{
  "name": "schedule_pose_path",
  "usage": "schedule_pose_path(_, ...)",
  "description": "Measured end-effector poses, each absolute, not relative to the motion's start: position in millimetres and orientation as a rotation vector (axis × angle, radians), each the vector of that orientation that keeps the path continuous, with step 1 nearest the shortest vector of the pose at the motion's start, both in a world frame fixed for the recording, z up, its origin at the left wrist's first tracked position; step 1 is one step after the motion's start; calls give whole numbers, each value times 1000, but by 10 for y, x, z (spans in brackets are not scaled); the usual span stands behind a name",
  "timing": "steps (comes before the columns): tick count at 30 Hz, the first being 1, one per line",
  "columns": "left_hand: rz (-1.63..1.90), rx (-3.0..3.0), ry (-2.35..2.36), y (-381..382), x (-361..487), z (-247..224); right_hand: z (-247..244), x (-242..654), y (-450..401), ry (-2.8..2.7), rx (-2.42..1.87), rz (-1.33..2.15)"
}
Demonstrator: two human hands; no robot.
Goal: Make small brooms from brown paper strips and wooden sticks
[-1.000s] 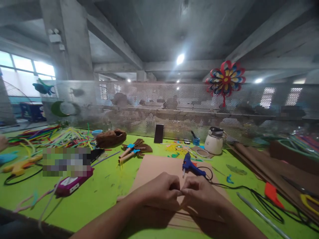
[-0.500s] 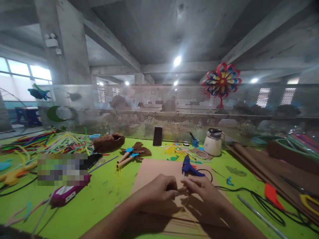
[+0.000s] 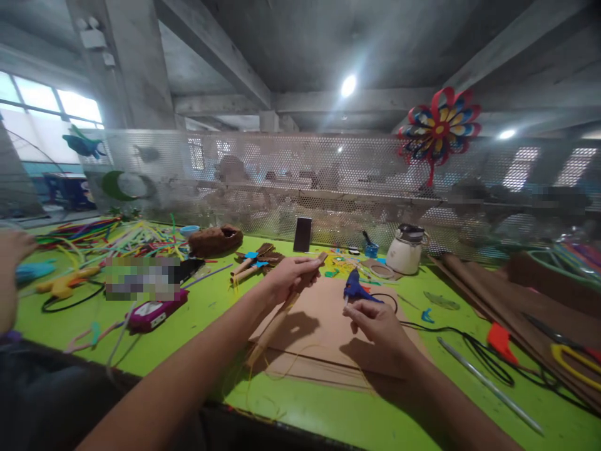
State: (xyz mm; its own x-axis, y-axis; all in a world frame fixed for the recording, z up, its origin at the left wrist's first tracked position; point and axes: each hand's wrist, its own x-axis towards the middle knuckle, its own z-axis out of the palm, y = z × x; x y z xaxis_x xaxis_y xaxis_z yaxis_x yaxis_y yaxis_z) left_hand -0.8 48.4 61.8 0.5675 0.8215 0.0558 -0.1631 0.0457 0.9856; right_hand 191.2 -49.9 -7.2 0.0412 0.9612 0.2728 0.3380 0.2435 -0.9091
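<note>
My left hand [image 3: 297, 275] is closed around a slim brown paper tube [image 3: 277, 324], which slants from the near edge of the cardboard up past my fingers. Loose yellow string trails from the tube's lower end. My right hand [image 3: 370, 319] has its thumb and fingers drawn together at the nozzle of a blue glue gun [image 3: 355, 288]; anything between the fingertips is hidden. Both hands are over a stack of brown cardboard [image 3: 323, 313].
A co-worker's hand [image 3: 16, 247] shows at far left, near a yellow glue gun [image 3: 66, 283]. Paper-tube pieces with blue bows [image 3: 256, 258], a phone [image 3: 303, 234], a white jug [image 3: 404, 250], a metal rod [image 3: 488, 383] and yellow-handled scissors [image 3: 570, 363] lie around.
My hands have parted. The left has moved away to the left and forward with the paper tube, while the right stays by the glue gun's nozzle. A co-worker's hand has appeared at far left.
</note>
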Motion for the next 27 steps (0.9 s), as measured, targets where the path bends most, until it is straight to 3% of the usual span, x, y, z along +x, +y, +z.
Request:
schedule_pose_path(5,1010,1059,696,528,117,707,-30,1793,-592,-1655,-1231,743)
schedule_pose_path(11,1170,935,673,560,385,657,-46,1546,-727,-1523,-899,1292)
schedule_pose_path(17,1272,893,635,539,629,635,-241,1474,-708,-1278,-874,1581)
schedule_pose_path(27,1201,1041,705,210,451,207,-176,1672,-541,-1121,-807,1428)
